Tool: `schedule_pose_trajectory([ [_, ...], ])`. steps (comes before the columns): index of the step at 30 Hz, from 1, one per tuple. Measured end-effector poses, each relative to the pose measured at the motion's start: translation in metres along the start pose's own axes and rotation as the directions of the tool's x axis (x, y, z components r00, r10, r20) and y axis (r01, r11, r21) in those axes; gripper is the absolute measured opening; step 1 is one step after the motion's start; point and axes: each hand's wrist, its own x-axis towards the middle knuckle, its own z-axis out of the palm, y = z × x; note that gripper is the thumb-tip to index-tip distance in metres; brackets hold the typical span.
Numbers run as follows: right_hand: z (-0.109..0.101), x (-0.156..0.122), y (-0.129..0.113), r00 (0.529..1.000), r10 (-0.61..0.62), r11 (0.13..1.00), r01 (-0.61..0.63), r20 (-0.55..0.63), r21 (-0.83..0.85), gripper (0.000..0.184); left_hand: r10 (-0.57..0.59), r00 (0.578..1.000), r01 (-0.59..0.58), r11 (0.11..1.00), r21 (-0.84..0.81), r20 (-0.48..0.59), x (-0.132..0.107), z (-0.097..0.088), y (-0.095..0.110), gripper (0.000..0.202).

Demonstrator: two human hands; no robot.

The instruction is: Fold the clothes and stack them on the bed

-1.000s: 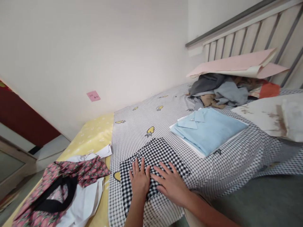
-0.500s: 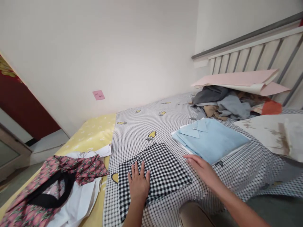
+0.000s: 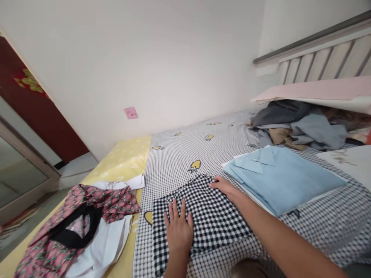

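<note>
A home bedroom: a bed [image 3: 232, 127] spread with a checked sheet against a slatted headboard [image 3: 319, 58], loose clothes heaped on it [image 3: 292, 123], a folded blue shirt [image 3: 286, 173], plain white walls [image 3: 145, 58] and a red door [image 3: 37, 112] at the side

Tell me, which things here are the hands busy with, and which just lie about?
In hand: black-and-white checked cloth, left hand flat on it, right hand at its far edge.
Lying about: light blue shirt, floral garment, grey clothes pile, pink board.
</note>
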Motion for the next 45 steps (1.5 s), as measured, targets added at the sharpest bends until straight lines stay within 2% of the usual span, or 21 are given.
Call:
schedule_pose_trajectory([
  [5, 0.006, -0.007, 0.008, 0.985, -0.126, 0.990, 0.132, -0.117, 0.042, 0.026, 0.012, 1.000, -0.012, 0.999, 0.029, -0.019, 0.000, -0.003, 0.001, 0.055],
  [10, 0.007, -0.015, 0.011, 0.968, -0.210, 0.974, 0.220, -0.135, 0.061, 0.016, 0.010, 1.000, -0.010, 0.999, 0.048, 0.003, 0.000, -0.006, 0.001, 0.055],
  [11, 0.006, -0.016, 0.009, 0.966, -0.226, 0.970, 0.235, -0.125, 0.063, 0.023, 0.008, 1.000, -0.008, 0.999, 0.050, 0.008, 0.000, -0.007, 0.001, 0.055],
  [13, 0.002, -0.016, 0.005, 0.958, -0.279, 0.960, 0.281, -0.059, 0.017, 0.046, 0.006, 1.000, -0.007, 0.999, 0.052, 0.015, 0.000, -0.008, 0.001, 0.056],
  [15, -0.004, -0.014, -0.003, 0.928, -0.369, 0.922, 0.372, 0.054, -0.102, 0.062, 0.003, 1.000, -0.004, 0.999, 0.051, 0.018, 0.000, -0.008, 0.001, 0.056],
  [18, -0.018, -0.006, -0.016, 0.870, -0.437, 0.799, 0.491, 0.226, -0.346, 0.064, -0.005, 1.000, 0.004, 1.000, 0.031, 0.028, 0.000, -0.008, 0.001, 0.056],
  [20, -0.029, 0.000, -0.023, 0.871, -0.384, 0.730, 0.490, 0.307, -0.476, 0.055, -0.010, 0.999, 0.010, 1.000, 0.012, 0.042, 0.000, -0.008, 0.001, 0.056],
  [23, -0.047, 0.010, -0.027, 0.883, -0.290, 0.692, 0.460, 0.370, -0.556, 0.041, -0.010, 0.999, 0.010, 1.000, 0.012, 0.048, 0.001, -0.008, 0.002, 0.056],
  [27, -0.061, 0.020, -0.029, 0.909, -0.224, 0.709, 0.400, 0.353, -0.581, 0.058, -0.008, 0.999, 0.006, 0.999, 0.035, 0.041, 0.001, -0.009, 0.003, 0.056],
  [30, -0.055, 0.027, -0.032, 0.917, -0.208, 0.722, 0.380, 0.342, -0.579, 0.055, -0.006, 0.999, 0.004, 0.999, 0.052, 0.045, 0.001, -0.010, 0.003, 0.056],
  [33, -0.040, 0.032, -0.035, 0.906, -0.171, 0.719, 0.384, 0.388, -0.580, 0.051, -0.008, 0.999, 0.006, 0.998, 0.062, 0.039, 0.000, -0.008, 0.001, 0.056],
  [37, -0.026, 0.035, -0.037, 0.888, -0.067, 0.699, 0.367, 0.456, -0.613, 0.062, -0.005, 0.999, 0.004, 0.999, 0.043, 0.042, 0.001, -0.002, 0.000, 0.056],
  [42, -0.029, 0.037, -0.045, 0.837, -0.007, 0.633, 0.427, 0.547, -0.646, 0.049, -0.013, 0.999, 0.013, 1.000, 0.015, 0.043, 0.001, -0.002, 0.000, 0.056],
  [45, -0.033, 0.038, -0.052, 0.851, -0.007, 0.572, 0.434, 0.525, -0.696, 0.046, -0.008, 0.999, 0.008, 1.000, 0.001, 0.049, 0.000, -0.004, 0.001, 0.056],
])
